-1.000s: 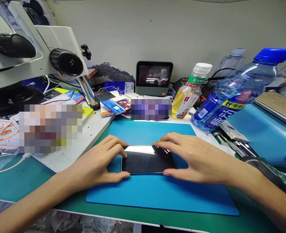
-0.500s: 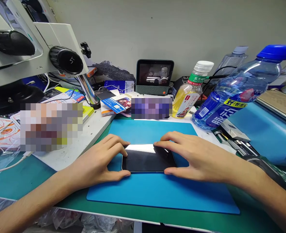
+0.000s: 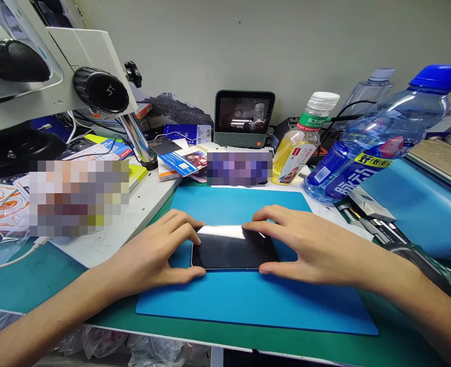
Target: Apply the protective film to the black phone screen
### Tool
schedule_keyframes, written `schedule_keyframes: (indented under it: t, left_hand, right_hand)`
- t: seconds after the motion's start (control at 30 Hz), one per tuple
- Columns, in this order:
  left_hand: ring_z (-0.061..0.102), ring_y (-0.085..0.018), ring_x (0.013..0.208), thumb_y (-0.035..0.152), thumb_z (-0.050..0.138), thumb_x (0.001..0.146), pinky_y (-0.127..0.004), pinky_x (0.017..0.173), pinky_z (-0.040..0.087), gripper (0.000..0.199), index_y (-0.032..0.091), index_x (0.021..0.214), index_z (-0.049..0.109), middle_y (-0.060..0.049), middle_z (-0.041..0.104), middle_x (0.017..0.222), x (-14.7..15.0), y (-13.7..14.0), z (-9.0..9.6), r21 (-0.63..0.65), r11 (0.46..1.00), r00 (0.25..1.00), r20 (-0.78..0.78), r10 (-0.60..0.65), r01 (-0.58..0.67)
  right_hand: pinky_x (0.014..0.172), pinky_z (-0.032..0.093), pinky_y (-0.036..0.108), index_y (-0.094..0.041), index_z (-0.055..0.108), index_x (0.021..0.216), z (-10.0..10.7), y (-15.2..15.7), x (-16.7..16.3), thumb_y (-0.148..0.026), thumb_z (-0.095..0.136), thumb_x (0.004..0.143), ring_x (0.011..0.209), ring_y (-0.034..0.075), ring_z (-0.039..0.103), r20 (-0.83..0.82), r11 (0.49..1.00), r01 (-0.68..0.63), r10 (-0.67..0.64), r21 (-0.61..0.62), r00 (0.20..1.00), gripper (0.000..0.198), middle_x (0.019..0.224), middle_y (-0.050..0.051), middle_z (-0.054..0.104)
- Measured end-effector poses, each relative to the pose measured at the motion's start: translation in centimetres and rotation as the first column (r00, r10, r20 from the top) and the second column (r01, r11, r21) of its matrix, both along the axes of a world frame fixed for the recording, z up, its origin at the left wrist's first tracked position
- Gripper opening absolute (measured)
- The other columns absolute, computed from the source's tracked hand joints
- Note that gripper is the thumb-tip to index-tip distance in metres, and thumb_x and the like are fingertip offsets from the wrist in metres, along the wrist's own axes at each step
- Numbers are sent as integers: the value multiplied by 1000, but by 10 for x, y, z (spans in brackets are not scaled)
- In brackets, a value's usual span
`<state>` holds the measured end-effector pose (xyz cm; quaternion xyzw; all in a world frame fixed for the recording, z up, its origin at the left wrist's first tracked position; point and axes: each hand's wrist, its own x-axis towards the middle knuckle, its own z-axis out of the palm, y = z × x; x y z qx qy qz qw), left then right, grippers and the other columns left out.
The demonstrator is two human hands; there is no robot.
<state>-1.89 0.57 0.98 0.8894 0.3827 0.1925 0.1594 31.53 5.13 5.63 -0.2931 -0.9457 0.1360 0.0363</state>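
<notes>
A smartphone [image 3: 231,252] with a dark screen lies sideways on the blue mat [image 3: 248,300], a bright reflection along its far edge. My left hand [image 3: 167,247] grips its left end, thumb at the near edge and fingers at the far edge and corner. At the right end my right hand [image 3: 294,244] holds it the same way, thumb near and fingertips far. The phone's screen faces up between both hands.
On the left rises a microscope [image 3: 91,71] with black knobs. Behind the mat stand a small display [image 3: 244,120], a tea bottle [image 3: 299,145] and a large blue-capped bottle [image 3: 374,142]. Pens and tools [image 3: 378,224] lie at right; a white board [image 3: 106,244] at left.
Both hands keep their hold on the phone, which stays in place. Only the camera view has shifted very slightly.
</notes>
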Motion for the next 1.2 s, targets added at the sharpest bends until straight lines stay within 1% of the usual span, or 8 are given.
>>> schedule_keyframes:
  t: [0.23,0.43,0.67,1.2]
  left_hand:
    - [61,-30,126,40,79,93,-45,102,55,29,25,111,62,-9,66,136,0,1,-1,12,1000,1000,8,4,-4]
    - [60,-29,127,40,78,94,-45,103,55,28,25,111,61,-9,65,136,0,1,-1,8,1000,1000,2,3,-3]
    - [58,-29,129,41,77,95,-45,104,53,28,25,110,60,-9,63,138,0,1,-1,-7,1000,1000,-9,2,-2]
    - [57,-27,129,40,76,96,-43,105,52,28,25,112,58,-8,62,139,-1,1,-1,-10,1000,1000,-23,-3,3]
  right_hand:
    - [86,57,43,-25,64,140,0,0,1,-56,69,94,107,29,69,-22,1000,-4,4,-1,1000,56,131,12,67]
    - [88,57,44,-25,63,140,-1,0,2,-60,69,94,108,30,68,16,1000,-3,2,10,1000,58,133,13,66]
    - [89,56,45,-25,62,142,-1,1,1,-65,66,94,108,30,68,16,1000,2,-2,-6,1000,63,133,12,66]
    - [89,58,47,-25,62,142,-2,1,1,-66,67,93,109,30,69,19,1000,2,-2,-2,1000,64,133,11,65]
